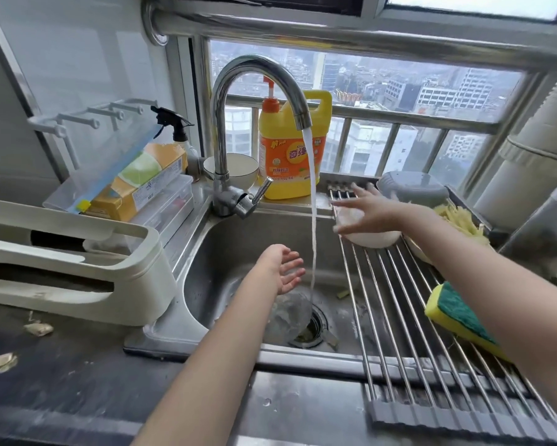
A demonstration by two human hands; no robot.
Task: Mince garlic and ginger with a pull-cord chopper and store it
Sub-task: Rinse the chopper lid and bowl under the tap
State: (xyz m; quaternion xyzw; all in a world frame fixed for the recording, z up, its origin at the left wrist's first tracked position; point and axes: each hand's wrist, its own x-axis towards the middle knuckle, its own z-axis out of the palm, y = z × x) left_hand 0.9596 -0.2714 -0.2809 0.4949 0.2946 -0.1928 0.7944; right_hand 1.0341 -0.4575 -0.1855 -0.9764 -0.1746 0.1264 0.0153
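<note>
Water runs in a thin white stream point(312, 201) from the curved chrome tap point(254, 101) into the stainless steel sink point(225, 246), and the left hand point(283, 268) hangs just to the left of it, palm turned toward the flow, fingers loosely spread, holding nothing. Past the stream, the right hand point(370, 210) reaches out over the far end of the steel-rod drying rack point(415, 310), fingers splayed and straight, its grip apart; it sits over a small white round bowl point(377, 236), but whether it touches the bowl I cannot tell. That bowl looks to me like the chopper's cup, and the grey domed lid point(412, 188) just beyond the hand, further right and toward the window, could be its pull-cord top; neither is certain. Either way the chopper parts lie on the right hand's side, well apart from the left, so the right hand is the nearer one for lifting them. A yellow-and-green sponge point(457, 317) lies on the rack nearer the person.
</note>
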